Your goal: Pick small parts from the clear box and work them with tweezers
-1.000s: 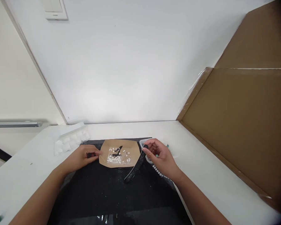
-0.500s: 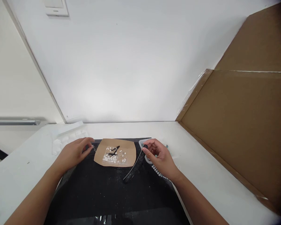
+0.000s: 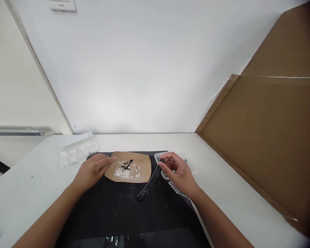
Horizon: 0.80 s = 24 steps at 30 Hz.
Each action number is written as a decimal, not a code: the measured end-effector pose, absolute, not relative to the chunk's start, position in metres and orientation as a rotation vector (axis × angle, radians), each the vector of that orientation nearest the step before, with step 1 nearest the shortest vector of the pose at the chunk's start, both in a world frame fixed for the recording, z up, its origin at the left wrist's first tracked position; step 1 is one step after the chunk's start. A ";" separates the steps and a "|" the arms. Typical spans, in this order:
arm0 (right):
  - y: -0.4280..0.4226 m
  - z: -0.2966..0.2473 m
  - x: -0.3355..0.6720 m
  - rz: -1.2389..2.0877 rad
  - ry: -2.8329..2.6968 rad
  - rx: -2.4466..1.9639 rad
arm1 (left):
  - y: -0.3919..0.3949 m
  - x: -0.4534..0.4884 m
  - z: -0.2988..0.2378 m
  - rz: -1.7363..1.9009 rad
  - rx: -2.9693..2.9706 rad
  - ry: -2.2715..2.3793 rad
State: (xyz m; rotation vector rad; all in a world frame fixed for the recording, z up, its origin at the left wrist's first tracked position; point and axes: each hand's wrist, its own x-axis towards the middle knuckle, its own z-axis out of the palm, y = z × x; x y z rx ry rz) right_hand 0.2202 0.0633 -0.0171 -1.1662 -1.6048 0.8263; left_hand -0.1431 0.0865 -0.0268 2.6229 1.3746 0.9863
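My right hand (image 3: 177,174) pinches the top end of a dark curved strip (image 3: 148,188) with a thin pale line along its edge. The strip's lower end reaches down over the black mat (image 3: 113,213). My left hand (image 3: 94,170) is at the left edge of a tan card (image 3: 144,165), its fingers pressed together; whatever they hold is hidden. Small white pieces (image 3: 122,173) and black scraps (image 3: 127,164) are scattered on the card. Behind my right hand shows part of a clear plastic container (image 3: 157,156), its contents mostly hidden.
A clear moulded plastic tray (image 3: 73,155) lies on the white table (image 3: 28,196) at the left. A row of pale round dots (image 3: 176,190) runs below my right hand. Brown cardboard (image 3: 268,131) stands along the right side, and a white wall rises behind.
My left hand has moved right, from beside the card to over its left edge, and its fingers have closed together. My right hand keeps the strip in nearly the same place.
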 end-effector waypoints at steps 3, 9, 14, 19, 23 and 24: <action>0.063 -0.016 0.220 0.816 -1.616 -1.164 | 0.088 -0.149 -0.026 0.950 2.611 1.386; 0.063 -0.016 0.220 0.813 -1.609 -1.153 | 0.090 -0.145 -0.026 0.895 2.658 1.256; 0.063 -0.016 0.219 0.864 -1.579 -1.138 | 0.088 -0.139 -0.026 0.855 2.691 1.231; 0.061 -0.014 0.217 0.907 -1.573 -1.123 | 0.089 -0.141 -0.028 0.859 2.644 1.276; 0.060 -0.017 0.215 0.860 -1.611 -1.098 | 0.091 -0.144 -0.031 0.876 2.603 1.295; 0.059 -0.019 0.214 0.860 -1.622 -1.091 | 0.092 -0.144 -0.031 0.881 2.595 1.302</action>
